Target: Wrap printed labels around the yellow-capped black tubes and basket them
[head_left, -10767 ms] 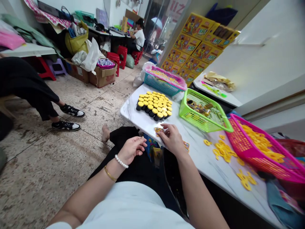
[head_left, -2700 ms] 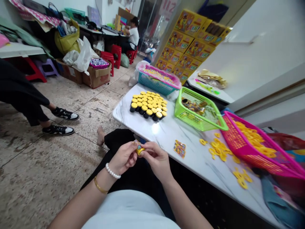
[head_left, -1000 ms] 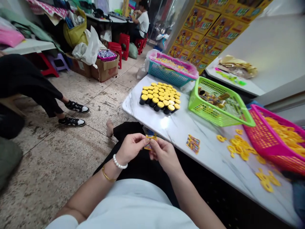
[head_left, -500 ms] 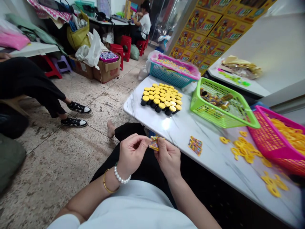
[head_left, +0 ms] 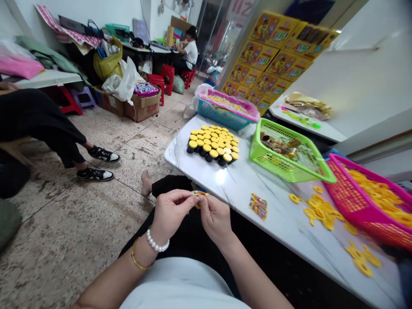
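— What is held by the hands?
— A small printed packet (head_left: 200, 194) is pinched between the left hand (head_left: 172, 215) and the right hand (head_left: 215, 219), both narrowly closed. It is held just off the edge of the surface (head_left: 280, 227). Most of it is hidden by the fingers, and its contents cannot be made out.

— What is counted on the surface?
— One printed card (head_left: 258, 206) is seen nearest the hands. Three baskets are counted: a green basket (head_left: 289, 158), a pink basket (head_left: 363, 201) and a teal basket (head_left: 225, 116). The yellow-capped bottles (head_left: 212, 146) are packed too tightly for an exact count. The loose yellow pieces (head_left: 322, 213) overlap and cannot be counted either.

— What else is obscured?
— The green basket's contents are partly hidden by its mesh. The pink basket is cut off at the right, and a seated person (head_left: 38, 120) is cut off at the left.
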Action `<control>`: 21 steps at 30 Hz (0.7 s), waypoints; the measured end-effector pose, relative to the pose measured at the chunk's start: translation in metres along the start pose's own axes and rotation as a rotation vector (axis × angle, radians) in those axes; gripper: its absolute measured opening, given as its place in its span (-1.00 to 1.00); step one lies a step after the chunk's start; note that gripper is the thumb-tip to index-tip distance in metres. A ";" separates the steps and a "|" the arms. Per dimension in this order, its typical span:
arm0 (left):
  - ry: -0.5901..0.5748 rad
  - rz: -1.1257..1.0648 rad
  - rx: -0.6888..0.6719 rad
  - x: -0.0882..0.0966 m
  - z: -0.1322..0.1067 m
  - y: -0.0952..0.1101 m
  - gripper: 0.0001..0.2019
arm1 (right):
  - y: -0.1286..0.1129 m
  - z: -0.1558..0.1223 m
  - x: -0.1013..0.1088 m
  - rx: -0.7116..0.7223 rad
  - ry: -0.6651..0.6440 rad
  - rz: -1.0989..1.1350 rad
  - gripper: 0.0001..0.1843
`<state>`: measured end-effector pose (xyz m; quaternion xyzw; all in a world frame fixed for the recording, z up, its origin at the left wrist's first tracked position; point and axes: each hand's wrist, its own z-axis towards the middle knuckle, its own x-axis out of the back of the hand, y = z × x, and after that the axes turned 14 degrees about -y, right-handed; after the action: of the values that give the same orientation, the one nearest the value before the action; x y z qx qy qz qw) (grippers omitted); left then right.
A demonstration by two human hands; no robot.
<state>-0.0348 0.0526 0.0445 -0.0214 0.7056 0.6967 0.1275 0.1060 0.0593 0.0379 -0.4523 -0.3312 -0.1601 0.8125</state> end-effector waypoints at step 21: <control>-0.091 -0.700 0.336 0.032 0.026 -0.008 -0.73 | 0.054 0.088 0.037 -0.092 -0.002 -0.739 -0.98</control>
<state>-0.0605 0.0828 0.0300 -0.2087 0.7534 0.4862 0.3905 0.1289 0.1643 0.0619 -0.3385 -0.4652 -0.4570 0.6784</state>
